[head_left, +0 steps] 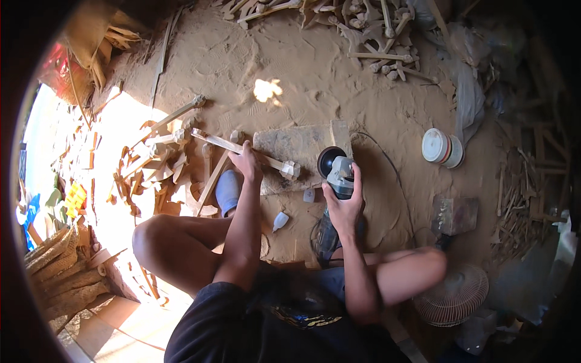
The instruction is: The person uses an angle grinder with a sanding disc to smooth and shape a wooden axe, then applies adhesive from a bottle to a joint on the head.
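We hold a pale, straight, bone-like stick and a grey angle grinder above sandy ground;
our left hand has its fingers closed round the stick near its middle, the knobbed end over a flat grey-brown slab, contact unclear; our right hand has its fingers around the grinder's body, the black disc at the slab's right edge.

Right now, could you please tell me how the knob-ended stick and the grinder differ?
The knob-ended stick is pale and slender; the grinder is grey and black, with a thicker body. The stick ends in a knob, the grinder in a round black disc. The stick is in the left hand, the grinder in the right hand. Both are held.
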`<state>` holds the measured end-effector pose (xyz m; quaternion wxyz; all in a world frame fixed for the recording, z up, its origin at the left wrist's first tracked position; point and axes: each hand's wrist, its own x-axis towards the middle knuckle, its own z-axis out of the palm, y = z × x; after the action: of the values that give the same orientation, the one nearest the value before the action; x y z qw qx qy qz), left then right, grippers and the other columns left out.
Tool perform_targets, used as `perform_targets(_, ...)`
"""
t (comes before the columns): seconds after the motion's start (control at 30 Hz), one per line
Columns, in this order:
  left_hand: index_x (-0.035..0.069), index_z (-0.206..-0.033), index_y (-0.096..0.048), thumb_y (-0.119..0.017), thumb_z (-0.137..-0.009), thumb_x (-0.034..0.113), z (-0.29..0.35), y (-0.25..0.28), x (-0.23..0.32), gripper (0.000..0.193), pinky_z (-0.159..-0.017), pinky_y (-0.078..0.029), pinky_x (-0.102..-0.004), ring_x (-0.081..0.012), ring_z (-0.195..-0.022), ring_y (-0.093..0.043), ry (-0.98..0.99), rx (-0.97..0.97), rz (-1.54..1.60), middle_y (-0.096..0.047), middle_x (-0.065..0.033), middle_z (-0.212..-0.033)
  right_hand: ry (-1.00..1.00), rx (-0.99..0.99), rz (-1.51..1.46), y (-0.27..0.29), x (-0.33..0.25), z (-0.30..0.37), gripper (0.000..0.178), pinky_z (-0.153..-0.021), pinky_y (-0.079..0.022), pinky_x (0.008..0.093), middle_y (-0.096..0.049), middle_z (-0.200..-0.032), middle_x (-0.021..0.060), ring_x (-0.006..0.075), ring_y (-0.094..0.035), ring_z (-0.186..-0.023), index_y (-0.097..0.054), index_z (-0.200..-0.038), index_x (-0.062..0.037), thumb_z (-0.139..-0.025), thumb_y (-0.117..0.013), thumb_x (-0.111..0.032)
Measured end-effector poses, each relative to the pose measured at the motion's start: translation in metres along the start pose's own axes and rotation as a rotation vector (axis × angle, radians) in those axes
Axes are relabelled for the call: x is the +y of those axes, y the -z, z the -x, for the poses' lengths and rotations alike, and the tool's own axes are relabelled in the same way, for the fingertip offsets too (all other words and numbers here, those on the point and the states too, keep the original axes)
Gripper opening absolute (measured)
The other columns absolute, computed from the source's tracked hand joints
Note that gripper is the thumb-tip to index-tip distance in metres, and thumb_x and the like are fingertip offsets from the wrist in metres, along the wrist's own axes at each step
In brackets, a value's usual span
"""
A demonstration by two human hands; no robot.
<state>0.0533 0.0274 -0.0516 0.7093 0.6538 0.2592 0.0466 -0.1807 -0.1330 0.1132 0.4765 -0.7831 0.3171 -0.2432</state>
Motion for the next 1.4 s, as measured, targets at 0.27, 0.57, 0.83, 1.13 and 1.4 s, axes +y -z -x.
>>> perform_targets(0.27,0.020,-0.122,-0.049,-0.066,-0.106,0.035,0.027,0.000,0.082,0.028,-0.066,-0.051,-0.0343,-0.0155,-0.071,-0.054,0.439,-0.511,0.680,-0.052,-0.0006,-0.088,0.032,0.075,-0.068,0.029,-0.033,0.001,0.082,-0.112,-0.050,0.0442,-0.062,-0.148,0.0219,0.0329,-0.062,-0.134,-0.048,-0.156,-0.0029,-0.086,-0.088,-0.018)
perform_targets(0.57,0.012,-0.095,-0.047,-0.057,-0.105,0.018,0.037,-0.008,0.102,0.015,-0.053,-0.045,-0.0325,-0.0134,-0.061,-0.048,0.581,-0.546,0.459,-0.047,-0.0005,-0.079,0.107,0.061,-0.176,0.043,-0.055,0.014,0.079,-0.110,-0.051,0.0462,-0.066,-0.141,0.0254,0.0371,-0.066,-0.129,-0.052,-0.152,0.0006,-0.085,-0.088,-0.022)
perform_targets(0.83,0.014,-0.088,-0.044,-0.052,-0.106,0.017,0.027,0.009,0.117,0.020,-0.044,-0.038,-0.0291,-0.0113,-0.047,-0.036,0.539,-0.330,0.504,-0.040,0.0019,-0.066,0.360,-0.089,-0.137,0.058,-0.103,0.039,0.082,-0.102,-0.057,0.0417,-0.070,-0.136,0.0240,0.0324,-0.072,-0.122,-0.049,-0.157,-0.0038,-0.086,-0.088,-0.022)
perform_targets(1.13,0.011,-0.083,-0.043,-0.054,-0.103,0.010,0.081,0.009,0.155,0.023,-0.041,-0.040,-0.0388,-0.0179,-0.043,-0.042,0.175,-0.288,0.334,-0.039,-0.0001,-0.062,0.177,-0.288,-0.262,0.056,-0.098,0.066,0.084,-0.105,-0.055,0.0389,-0.070,-0.137,0.0213,0.0262,-0.070,-0.123,-0.047,-0.159,-0.0034,-0.088,-0.088,-0.022)
perform_targets(1.4,0.008,-0.082,-0.050,-0.057,-0.103,0.016,0.090,0.017,0.151,0.023,-0.048,-0.045,-0.0396,-0.0201,-0.050,-0.052,0.147,-0.237,0.207,-0.046,-0.0039,-0.062,0.193,-0.230,-0.163,0.051,-0.103,0.076,0.082,-0.093,-0.060,0.0440,-0.076,-0.120,0.0263,0.0350,-0.078,-0.110,-0.047,-0.160,-0.0092,-0.089,-0.084,-0.024)
